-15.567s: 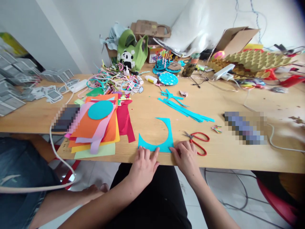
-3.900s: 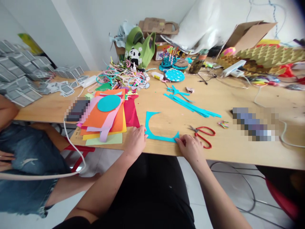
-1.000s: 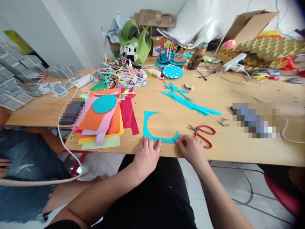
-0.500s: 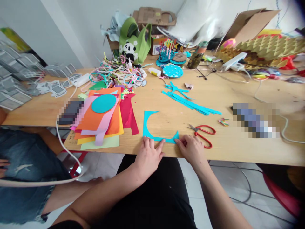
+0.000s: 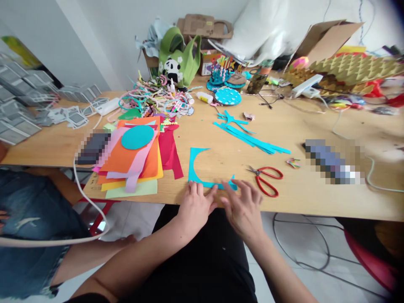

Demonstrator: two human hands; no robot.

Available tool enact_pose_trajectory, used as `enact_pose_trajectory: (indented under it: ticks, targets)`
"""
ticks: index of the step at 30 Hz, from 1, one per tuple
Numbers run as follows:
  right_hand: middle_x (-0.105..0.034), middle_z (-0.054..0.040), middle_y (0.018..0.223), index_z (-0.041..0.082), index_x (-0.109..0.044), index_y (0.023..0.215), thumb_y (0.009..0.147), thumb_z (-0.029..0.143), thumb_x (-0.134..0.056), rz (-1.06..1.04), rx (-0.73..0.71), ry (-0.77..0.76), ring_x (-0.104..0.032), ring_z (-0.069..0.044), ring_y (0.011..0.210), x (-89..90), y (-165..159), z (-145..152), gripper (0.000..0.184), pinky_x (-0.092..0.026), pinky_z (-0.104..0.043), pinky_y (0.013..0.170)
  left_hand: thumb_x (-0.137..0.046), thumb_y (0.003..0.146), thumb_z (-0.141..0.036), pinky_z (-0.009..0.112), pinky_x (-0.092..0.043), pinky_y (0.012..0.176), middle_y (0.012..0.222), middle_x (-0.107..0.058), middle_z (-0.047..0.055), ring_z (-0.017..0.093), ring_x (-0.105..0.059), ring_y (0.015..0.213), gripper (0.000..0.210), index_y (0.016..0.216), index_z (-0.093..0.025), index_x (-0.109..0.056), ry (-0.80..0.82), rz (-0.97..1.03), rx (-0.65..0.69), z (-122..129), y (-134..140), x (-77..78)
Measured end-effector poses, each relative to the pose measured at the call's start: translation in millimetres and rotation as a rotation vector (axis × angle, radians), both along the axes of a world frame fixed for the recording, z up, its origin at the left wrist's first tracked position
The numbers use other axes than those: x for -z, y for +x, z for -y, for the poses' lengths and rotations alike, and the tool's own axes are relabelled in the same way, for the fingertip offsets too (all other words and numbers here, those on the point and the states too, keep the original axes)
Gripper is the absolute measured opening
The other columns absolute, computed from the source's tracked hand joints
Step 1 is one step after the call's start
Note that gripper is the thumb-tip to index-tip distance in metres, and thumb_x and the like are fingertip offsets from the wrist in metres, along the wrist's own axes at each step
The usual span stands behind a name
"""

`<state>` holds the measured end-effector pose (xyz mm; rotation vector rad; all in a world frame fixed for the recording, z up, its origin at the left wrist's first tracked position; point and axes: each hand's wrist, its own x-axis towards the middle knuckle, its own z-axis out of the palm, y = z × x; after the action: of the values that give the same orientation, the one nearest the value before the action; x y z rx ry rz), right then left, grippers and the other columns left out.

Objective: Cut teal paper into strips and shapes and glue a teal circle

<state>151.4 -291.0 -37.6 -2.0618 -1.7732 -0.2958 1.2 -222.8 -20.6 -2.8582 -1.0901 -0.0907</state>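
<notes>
A blue felt offcut point(image 5: 193, 166) with a round bite cut from it lies flat at the table's front edge. My left hand point(image 5: 196, 204) rests on its lower strip, fingertips pressing it to the wood, thumb stretched out. Over the strip's right end is my right hand point(image 5: 243, 206), its fingers spread and partly covering the felt; whether they touch it I cannot tell. Red-handled scissors point(image 5: 267, 179) lie to the right of that hand, blades pointing left. Farther back are several narrow blue strips point(image 5: 252, 139).
Left of the offcut, a blue felt circle point(image 5: 137, 137) tops a stack of coloured felt sheets point(image 5: 148, 162). Behind it spreads a heap of craft pieces point(image 5: 151, 94). A glue bottle point(image 5: 204, 97) and a dotted blue disc point(image 5: 227, 96) lie farther back. A seated person's leg point(image 5: 91, 256) is at left.
My right hand has let go of the strip's right corner and moved left, its fingers opening out. My left hand stays on the felt. The view has shifted slightly.
</notes>
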Motion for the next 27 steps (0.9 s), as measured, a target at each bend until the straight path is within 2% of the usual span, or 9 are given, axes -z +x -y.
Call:
enact_pose_trajectory:
  ticks: [3,6,9,15,21,24,27]
  targets:
    - [-0.051,-0.013,0.133,0.021,-0.058,0.126,0.091,0.048,-0.047,0.046,-0.082,-0.057,-0.034,-0.034,0.127,4.1,-14.8,1.0,0.046,-0.026,-0.049,0.103,-0.049,0.09,-0.043,0.043,-0.043,0.085,0.103,-0.053,0.014,0.031,-0.047,0.103,0.054,0.141,-0.027,-0.04,0.017,0.002,0.009,-0.1,-0.8,0.5]
    - [-0.052,-0.0122,0.134,0.021,-0.061,0.124,0.094,0.045,-0.043,0.036,-0.028,-0.04,-0.032,-0.034,0.131,8.4,-18.1,1.2,0.043,-0.024,-0.051,0.107,-0.047,0.09,-0.044,0.043,-0.043,0.085,0.103,-0.053,0.014,0.03,-0.046,0.104,0.052,0.14,-0.029,-0.041,0.012,0.005,0.001,-0.1,-0.8,0.9]
    - [-0.053,-0.0104,0.134,0.022,-0.064,0.12,0.095,0.04,-0.043,0.019,0.013,-0.001,-0.03,-0.034,0.135,9.5,-11.3,5.0,0.037,-0.021,-0.053,0.109,-0.043,0.091,-0.048,0.041,-0.043,0.082,0.1,-0.052,0.013,0.03,-0.047,0.103,0.05,0.139,-0.031,-0.043,0.005,0.019,-0.017,0.0,-0.4,1.0]
    - [-0.053,-0.0111,0.132,0.022,-0.064,0.119,0.093,0.033,-0.048,0.06,0.102,0.029,-0.029,-0.034,0.137,14.3,13.9,21.3,0.032,-0.024,-0.054,0.108,-0.051,0.087,-0.049,0.041,-0.043,0.082,0.099,-0.052,0.012,0.03,-0.048,0.101,0.056,0.14,-0.032,-0.042,0.011,-0.012,-0.015,-1.0,0.9,1.2]
    - [-0.052,-0.0147,0.132,0.019,-0.058,0.125,0.092,0.03,-0.048,0.046,0.047,0.061,-0.027,-0.037,0.137,11.9,20.1,23.1,0.036,-0.025,-0.059,0.105,-0.05,0.088,-0.049,0.039,-0.044,0.078,0.097,-0.052,0.013,0.03,-0.049,0.099,0.055,0.139,-0.031,-0.043,-0.009,-0.022,-0.018,-0.1,1.2,-0.5]
    - [-0.055,-0.016,0.126,0.018,-0.05,0.133,0.09,0.025,-0.052,-0.034,-0.099,0.113,-0.036,-0.035,0.13,6.4,8.1,27.5,0.044,-0.034,-0.055,0.101,-0.049,0.089,-0.048,0.039,-0.044,0.079,0.098,-0.052,0.012,0.029,-0.048,0.1,0.055,0.14,-0.03,-0.042,-0.016,-0.012,-0.017,0.6,0.4,-2.0]
    - [-0.064,-0.0128,0.112,0.017,-0.048,0.135,0.09,0.02,-0.053,-0.114,-0.439,0.085,-0.051,-0.026,0.116,12.0,-11.8,43.7,0.046,-0.045,-0.043,0.094,-0.049,0.089,-0.047,0.039,-0.044,0.079,0.098,-0.052,0.012,0.029,-0.048,0.1,0.055,0.141,-0.03,-0.041,-0.011,-0.018,-0.016,0.4,0.3,-3.5]
